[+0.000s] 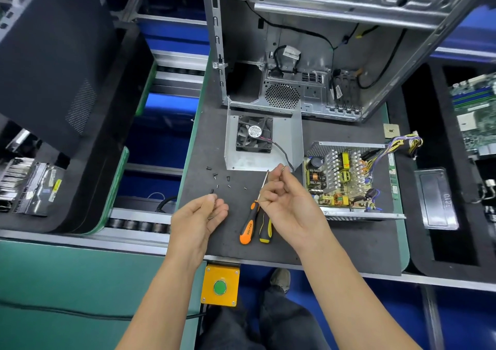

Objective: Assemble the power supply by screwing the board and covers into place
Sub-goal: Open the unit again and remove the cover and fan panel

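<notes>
Head view, right hand [284,202] pinching a tiny silver metal screw [283,167], left hand [204,215] cupped loosely around small dark screws [211,217], two rubber-gripped orange-and-black screwdrivers [255,223] on the dark foam mat [349,247].

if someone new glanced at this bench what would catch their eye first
Probably the two bare hands low in the middle: the right hand pinches a small screw at its fingertips, the left hand is cupped with a screw or two in its palm. Next, the open power supply with its exposed circuit board to the right, and the fan cover lying above the hands. Two orange-handled screwdrivers lie between the hands.
</notes>
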`<state>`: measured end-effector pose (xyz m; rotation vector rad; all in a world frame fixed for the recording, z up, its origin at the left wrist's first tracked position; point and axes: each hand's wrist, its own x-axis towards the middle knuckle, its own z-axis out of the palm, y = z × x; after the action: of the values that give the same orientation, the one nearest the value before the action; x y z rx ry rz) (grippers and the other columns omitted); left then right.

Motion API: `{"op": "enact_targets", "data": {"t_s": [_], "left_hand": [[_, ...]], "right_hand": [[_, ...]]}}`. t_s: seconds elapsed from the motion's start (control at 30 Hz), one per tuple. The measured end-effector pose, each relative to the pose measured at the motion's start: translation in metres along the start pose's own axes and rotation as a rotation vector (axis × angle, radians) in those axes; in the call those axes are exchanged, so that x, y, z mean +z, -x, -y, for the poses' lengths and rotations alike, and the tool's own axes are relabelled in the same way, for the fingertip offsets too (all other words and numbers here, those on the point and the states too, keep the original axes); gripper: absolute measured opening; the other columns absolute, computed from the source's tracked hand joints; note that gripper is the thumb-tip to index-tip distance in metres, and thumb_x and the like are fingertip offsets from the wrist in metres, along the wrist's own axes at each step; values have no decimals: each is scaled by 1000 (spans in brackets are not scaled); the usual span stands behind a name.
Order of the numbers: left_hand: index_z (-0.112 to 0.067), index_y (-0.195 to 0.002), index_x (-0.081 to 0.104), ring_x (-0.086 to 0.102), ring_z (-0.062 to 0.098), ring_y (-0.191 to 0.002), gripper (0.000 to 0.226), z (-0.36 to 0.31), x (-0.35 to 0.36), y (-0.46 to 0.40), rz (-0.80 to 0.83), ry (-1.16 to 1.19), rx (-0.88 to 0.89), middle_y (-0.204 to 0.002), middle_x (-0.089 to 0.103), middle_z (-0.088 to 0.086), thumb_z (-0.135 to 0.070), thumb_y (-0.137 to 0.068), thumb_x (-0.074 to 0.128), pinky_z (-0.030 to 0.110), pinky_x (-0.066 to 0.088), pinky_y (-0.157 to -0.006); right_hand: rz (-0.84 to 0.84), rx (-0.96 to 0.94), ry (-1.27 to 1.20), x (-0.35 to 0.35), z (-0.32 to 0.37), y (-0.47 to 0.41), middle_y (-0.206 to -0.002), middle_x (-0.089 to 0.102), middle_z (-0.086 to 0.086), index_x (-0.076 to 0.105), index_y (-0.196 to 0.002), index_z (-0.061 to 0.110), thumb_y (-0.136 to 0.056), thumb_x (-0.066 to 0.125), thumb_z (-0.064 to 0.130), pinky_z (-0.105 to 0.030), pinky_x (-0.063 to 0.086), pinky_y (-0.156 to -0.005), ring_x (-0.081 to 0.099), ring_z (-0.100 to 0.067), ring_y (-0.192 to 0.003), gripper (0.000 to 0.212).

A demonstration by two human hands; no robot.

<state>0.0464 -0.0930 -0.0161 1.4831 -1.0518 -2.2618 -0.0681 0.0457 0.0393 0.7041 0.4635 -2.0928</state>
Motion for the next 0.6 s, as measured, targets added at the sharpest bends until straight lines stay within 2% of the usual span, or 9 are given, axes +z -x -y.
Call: {"op": "enact_targets", "data": {"t_s": [0.3,0.4,0.47,0.57,0.6], "left_hand": [[-1,-99,70,76,21,-83,10,3,8,3,6,-7,-1,-85,77,11,-8,-97,62,22,59,-67],[-2,-99,71,76,21,-84,10,4,9,3,9,-16,1,-86,78,10,-8,-96,64,22,59,-68],[-2,-98,71,76,21,-84,9,3,7,3,8,-10,7,-86,77,10,-8,-93,66,22,59,-68],[-3,-99,72,76,20,-84,10,1,-3,2,-14,-12,20,-88,77,10,-8,-90,70,22,59,-69],[-3,-99,72,76,20,-83,10,0,-8,2,-25,-14,25,-87,77,10,-7,-90,70,22,59,-69]], "right_hand": [[31,-23,25,0,7,6,-83,65,2,65,-96,11,-90,58,16,-21,34,-61,48,-4,-63,10],[25,-67,120,-6,9,5,-84,66,1,68,-93,12,-88,63,16,-17,38,-57,50,-4,-63,8],[-55,-166,364,-12,8,2,-84,68,2,70,-96,11,-88,68,16,-16,42,-56,52,-5,-64,10],[-255,-398,1073,-23,0,-4,-80,72,11,69,-103,22,-87,74,22,-14,47,-64,63,-5,-72,16],[-273,-476,1292,-26,-4,-7,-80,71,11,68,-101,26,-87,74,22,-12,46,-67,64,-4,-76,16]]}}
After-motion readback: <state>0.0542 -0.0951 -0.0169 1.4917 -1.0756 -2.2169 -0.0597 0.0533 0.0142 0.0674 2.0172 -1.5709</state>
